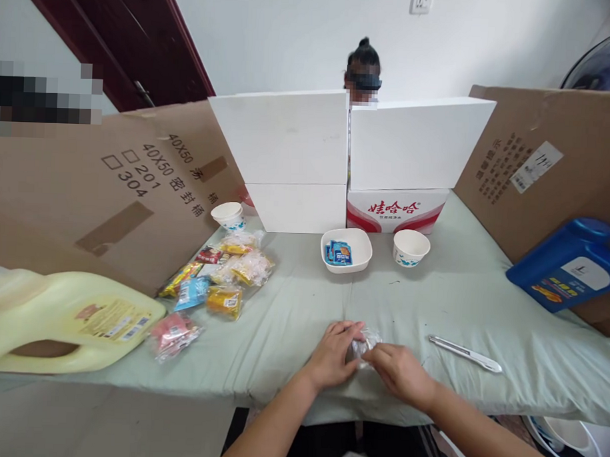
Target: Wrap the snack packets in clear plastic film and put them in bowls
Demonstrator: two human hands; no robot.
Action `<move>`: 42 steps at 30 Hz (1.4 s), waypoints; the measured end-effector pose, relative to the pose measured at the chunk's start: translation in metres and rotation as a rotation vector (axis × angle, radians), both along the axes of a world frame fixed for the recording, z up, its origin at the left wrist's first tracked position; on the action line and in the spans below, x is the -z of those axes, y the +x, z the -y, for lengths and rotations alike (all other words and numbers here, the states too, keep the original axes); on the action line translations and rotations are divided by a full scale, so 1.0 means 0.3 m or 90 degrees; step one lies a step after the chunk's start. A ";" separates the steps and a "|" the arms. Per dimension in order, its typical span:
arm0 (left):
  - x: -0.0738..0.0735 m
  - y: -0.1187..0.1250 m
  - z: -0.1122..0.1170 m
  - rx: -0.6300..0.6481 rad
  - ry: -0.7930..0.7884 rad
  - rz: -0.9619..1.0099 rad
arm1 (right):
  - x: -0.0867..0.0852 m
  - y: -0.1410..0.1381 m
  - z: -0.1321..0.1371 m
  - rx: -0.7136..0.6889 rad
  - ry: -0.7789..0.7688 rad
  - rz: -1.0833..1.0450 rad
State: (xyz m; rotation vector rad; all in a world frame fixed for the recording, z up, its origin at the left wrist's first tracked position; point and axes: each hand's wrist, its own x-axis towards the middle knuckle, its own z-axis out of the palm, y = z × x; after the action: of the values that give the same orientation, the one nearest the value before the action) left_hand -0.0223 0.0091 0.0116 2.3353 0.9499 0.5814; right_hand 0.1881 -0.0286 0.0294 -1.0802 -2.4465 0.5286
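Near the front edge of the table, a small clear plastic packet lies between my two hands, mostly covered by fingers. My left hand is closed on its left side, pressing it near the cloth. The fingers of my right hand pinch its right side. What the packet contains is hidden. To the right of my hands rests a white utility knife. Beyond them stands a white dish holding several blue sachets, with a paper bowl beside it.
Several packaged snacks and a pink packet lie at left, by a big yellow jug and paper bowls. White boxes and cardboard panels wall the table. A blue bottle leans right. Someone sits behind the boxes.
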 end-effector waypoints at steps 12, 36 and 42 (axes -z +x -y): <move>0.042 -0.001 -0.002 -0.051 0.027 0.030 | 0.082 -0.098 -0.103 0.230 0.028 0.156; 0.002 0.024 0.011 -0.072 0.077 0.023 | 0.033 -0.011 -0.097 0.255 0.192 0.172; 0.037 0.001 0.010 -0.196 0.072 0.143 | 0.132 -0.080 -0.004 0.044 0.178 0.190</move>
State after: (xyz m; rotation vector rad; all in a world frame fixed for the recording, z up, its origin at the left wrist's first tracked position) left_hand -0.0221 0.0062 0.0005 2.1741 1.2033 1.0221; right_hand 0.1640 -0.0274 -0.0103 -1.1861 -2.6207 -0.0026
